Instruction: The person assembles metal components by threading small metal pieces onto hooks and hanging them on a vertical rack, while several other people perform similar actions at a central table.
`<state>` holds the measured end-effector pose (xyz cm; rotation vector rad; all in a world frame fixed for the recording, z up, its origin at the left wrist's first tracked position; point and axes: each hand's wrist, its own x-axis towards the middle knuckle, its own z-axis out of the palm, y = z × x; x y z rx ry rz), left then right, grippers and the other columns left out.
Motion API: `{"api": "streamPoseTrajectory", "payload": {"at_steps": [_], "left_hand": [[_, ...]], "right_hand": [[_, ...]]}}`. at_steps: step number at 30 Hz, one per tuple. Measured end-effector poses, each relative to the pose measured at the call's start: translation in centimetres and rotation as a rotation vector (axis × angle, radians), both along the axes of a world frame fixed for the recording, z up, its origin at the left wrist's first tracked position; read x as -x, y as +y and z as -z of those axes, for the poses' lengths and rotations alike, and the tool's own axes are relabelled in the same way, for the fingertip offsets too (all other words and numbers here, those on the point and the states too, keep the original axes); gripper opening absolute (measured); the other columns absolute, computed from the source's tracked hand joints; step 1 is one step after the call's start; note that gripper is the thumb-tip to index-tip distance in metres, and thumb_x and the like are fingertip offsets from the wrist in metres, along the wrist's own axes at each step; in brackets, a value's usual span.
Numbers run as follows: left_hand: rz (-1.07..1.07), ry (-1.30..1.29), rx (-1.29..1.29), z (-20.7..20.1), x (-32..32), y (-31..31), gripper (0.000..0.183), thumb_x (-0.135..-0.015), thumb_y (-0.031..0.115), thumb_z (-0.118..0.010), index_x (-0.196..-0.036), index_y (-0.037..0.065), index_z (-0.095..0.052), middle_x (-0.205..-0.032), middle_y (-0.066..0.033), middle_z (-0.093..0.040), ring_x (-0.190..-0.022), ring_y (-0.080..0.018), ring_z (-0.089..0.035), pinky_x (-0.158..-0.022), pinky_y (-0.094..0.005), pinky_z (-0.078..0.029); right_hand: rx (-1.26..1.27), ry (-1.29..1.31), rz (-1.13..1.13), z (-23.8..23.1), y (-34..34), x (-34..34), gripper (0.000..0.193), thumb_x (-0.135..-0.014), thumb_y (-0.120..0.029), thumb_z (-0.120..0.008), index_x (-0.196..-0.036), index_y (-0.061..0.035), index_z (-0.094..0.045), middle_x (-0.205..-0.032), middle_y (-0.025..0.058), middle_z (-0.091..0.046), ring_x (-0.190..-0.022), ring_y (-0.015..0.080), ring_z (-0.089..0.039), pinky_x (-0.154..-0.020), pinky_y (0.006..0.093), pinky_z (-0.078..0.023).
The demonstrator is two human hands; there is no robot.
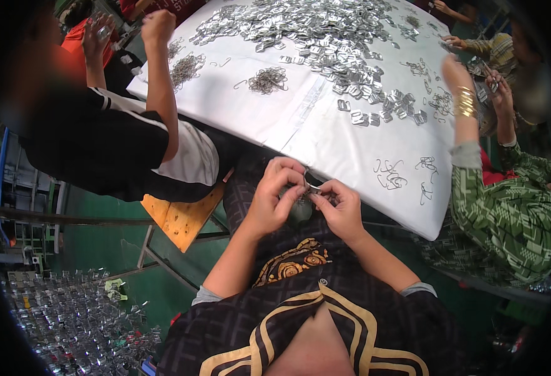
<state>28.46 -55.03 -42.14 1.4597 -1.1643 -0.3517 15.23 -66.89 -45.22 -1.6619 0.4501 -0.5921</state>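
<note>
Just off the near edge of the table, over my lap, both my hands meet at a small shiny metal piece (pixel 313 187). Thumb and fingers of my left hand (pixel 276 195) pinch its left end, where a bit of thin wire seems to stick up. My right hand (pixel 340 210) pinches the other end between thumb and fingertips. The fingers cover most of the piece, so its full shape is hidden. Loose bent wire hooks (pixel 391 175) lie on the table to the right of my hands.
A white-covered table (pixel 344 147) bears a large heap of small silver metal pieces (pixel 325 37) and a pile of wire hooks (pixel 267 81). Co-workers sit at left (pixel 118 138) and right (pixel 507 213). A wooden stool (pixel 184 216) and many metal pieces (pixel 81 326) are at lower left.
</note>
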Motion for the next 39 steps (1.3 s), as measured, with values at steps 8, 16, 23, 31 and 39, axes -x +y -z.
{"api": "streamPoseTrajectory", "payload": {"at_steps": [8, 16, 23, 31, 39], "left_hand": [[-0.142, 0.022, -0.009, 1.3, 1.2, 0.7, 0.009, -0.077, -0.001, -0.062, -0.084, 0.002, -0.057, -0.102, -0.0125, -0.053, -0.098, -0.0264, -0.050, -0.085, -0.0343, -0.041], [-0.164, 0.008, 0.028, 1.5, 1.8, 0.4, 0.009, -0.079, 0.000, -0.061, -0.085, 0.001, -0.055, -0.095, -0.0130, -0.056, -0.091, -0.0263, -0.054, -0.082, -0.0337, -0.043], [-0.181, 0.070, 0.022, 1.9, 2.2, 0.1, 0.006, -0.082, -0.001, -0.058, -0.087, -0.001, -0.055, -0.093, -0.0132, -0.062, -0.085, -0.0233, -0.060, -0.078, -0.0322, -0.047], [-0.103, 0.169, 0.086, 3.4, 2.8, -0.7, 0.009, -0.092, -0.004, -0.047, -0.099, 0.000, -0.050, -0.099, -0.0114, -0.061, -0.089, -0.0147, -0.056, -0.083, -0.0279, -0.044], [-0.194, 0.229, 0.197, 3.8, 2.9, -1.5, 0.006, -0.089, -0.002, -0.052, -0.095, -0.001, -0.055, -0.092, -0.0102, -0.062, -0.083, -0.0160, -0.060, -0.077, -0.0270, -0.047]], "right_hand": [[-0.025, -0.011, 0.005, -0.1, 0.6, -0.4, 0.009, -0.080, -0.003, -0.069, -0.083, 0.0016, -0.063, -0.068, 0.0031, -0.063, -0.059, 0.0059, -0.055, -0.055, 0.0218, -0.045], [-0.085, -0.039, 0.064, 0.6, 1.1, 0.1, 0.009, -0.080, -0.002, -0.070, -0.083, 0.0018, -0.062, -0.068, 0.0022, -0.062, -0.059, 0.0047, -0.054, -0.054, 0.0209, -0.044], [-0.003, -0.056, 0.055, 0.4, 0.9, 0.1, 0.009, -0.081, -0.002, -0.070, -0.083, 0.0019, -0.062, -0.069, 0.0047, -0.063, -0.061, 0.0061, -0.057, -0.055, 0.0225, -0.046], [0.114, 0.023, -0.021, 0.3, -0.3, 0.4, 0.014, -0.078, -0.007, -0.072, -0.084, 0.0004, -0.063, -0.078, 0.0084, -0.064, -0.066, 0.0139, -0.060, -0.060, 0.0263, -0.048], [0.888, 0.496, 0.629, 5.1, -9.7, 4.1, 0.083, -0.073, -0.045, -0.074, -0.136, -0.0036, -0.038, -0.142, 0.0264, -0.032, -0.133, 0.0397, -0.029, -0.109, 0.0537, -0.021]]}}
